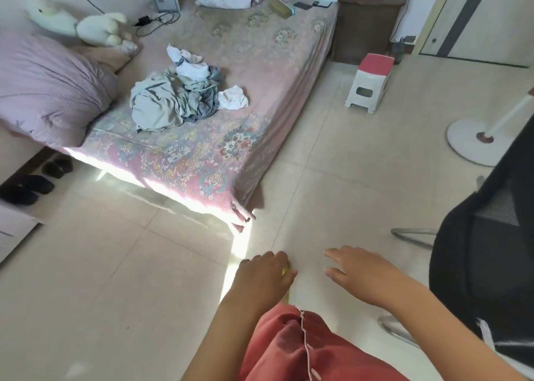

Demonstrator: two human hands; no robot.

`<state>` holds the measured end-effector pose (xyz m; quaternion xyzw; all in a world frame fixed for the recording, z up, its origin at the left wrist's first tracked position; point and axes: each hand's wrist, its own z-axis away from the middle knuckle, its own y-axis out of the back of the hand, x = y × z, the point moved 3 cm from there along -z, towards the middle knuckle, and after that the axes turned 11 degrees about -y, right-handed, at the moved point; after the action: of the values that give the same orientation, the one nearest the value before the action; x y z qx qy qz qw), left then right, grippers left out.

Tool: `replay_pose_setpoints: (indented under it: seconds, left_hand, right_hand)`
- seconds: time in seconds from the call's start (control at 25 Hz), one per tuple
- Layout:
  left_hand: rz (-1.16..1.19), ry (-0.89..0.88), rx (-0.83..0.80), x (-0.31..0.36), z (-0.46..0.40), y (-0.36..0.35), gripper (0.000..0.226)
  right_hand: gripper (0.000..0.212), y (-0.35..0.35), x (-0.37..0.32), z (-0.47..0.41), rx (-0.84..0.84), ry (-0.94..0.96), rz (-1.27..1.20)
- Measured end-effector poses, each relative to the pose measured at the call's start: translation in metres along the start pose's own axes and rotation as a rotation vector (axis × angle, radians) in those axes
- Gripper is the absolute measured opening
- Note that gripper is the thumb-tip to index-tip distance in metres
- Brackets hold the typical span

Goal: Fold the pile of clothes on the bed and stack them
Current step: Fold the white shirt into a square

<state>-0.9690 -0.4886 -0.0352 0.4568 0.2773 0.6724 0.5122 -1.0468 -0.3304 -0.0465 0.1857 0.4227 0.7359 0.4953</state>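
A crumpled pile of grey and white clothes [173, 103] lies in the middle of the bed [202, 161], which has a pink floral sheet. A small white garment [232, 97] sits at the pile's right edge. Both hands hover over the tiled floor, well short of the bed's near corner. My left hand [263, 271] has its fingers loosely curled and holds nothing that I can make out. A yellow sliver shows beside it, and I cannot tell what it is. My right hand [361, 273] is spread with straight fingers and is empty.
A bunched purple duvet [49, 92] and white plush toys [95, 28] fill the bed's left side. A red-topped stool [371, 83], a fan base [474, 141] and a black mesh chair [485, 250] stand to the right. Dark slippers [29, 190] lie at left.
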Motion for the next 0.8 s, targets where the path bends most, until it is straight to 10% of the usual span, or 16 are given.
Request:
replay_pose_setpoints:
  seconds: [0.8]
  left_hand:
    - [-0.108,-0.063,0.011,-0.11,-0.408,0.246,0.043]
  right_hand:
    - [0.037,0.291,0.073,-0.369,0.035,-0.02,-0.09]
